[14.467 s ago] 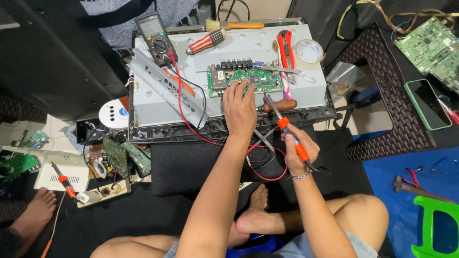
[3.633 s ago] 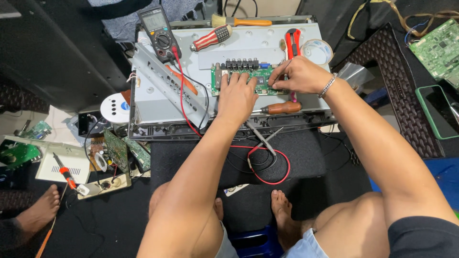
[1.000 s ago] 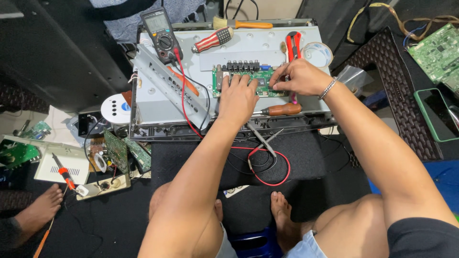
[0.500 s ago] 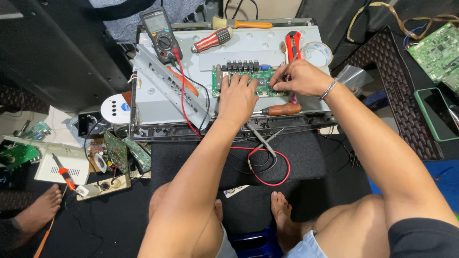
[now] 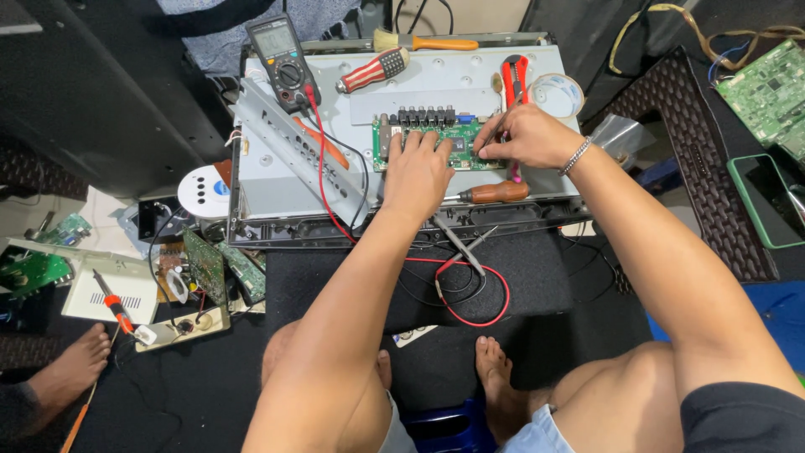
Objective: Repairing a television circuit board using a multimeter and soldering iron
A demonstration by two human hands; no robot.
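Observation:
A green circuit board [image 5: 466, 132] with a row of black connectors sits on a silver metal chassis [image 5: 470, 75]. My left hand [image 5: 417, 174] lies flat on the board's left half, fingers spread. My right hand [image 5: 526, 138] rests on the board's right edge, fingertips pinched down on it; whether something small is between them is hidden. A bracelet circles my right wrist. A brown-handled screwdriver [image 5: 495, 193] lies just below my hands, touching neither. Red and black probe leads [image 5: 461, 285] trail from the multimeter [image 5: 282, 60] onto the black mat.
On the chassis lie a striped-handled screwdriver [image 5: 374, 70], a brush [image 5: 423, 41], red cutters [image 5: 514, 77] and a tape roll [image 5: 557, 92]. Loose boards [image 5: 220, 268] and a soldering iron [image 5: 117, 309] lie left. Another person's foot [image 5: 71, 373] shows lower left. A phone [image 5: 767, 210] lies right.
Compared with 14.5 s ago, my right hand has put down the red-handled tool and moved up onto the board. Over the last second both hands stay almost still.

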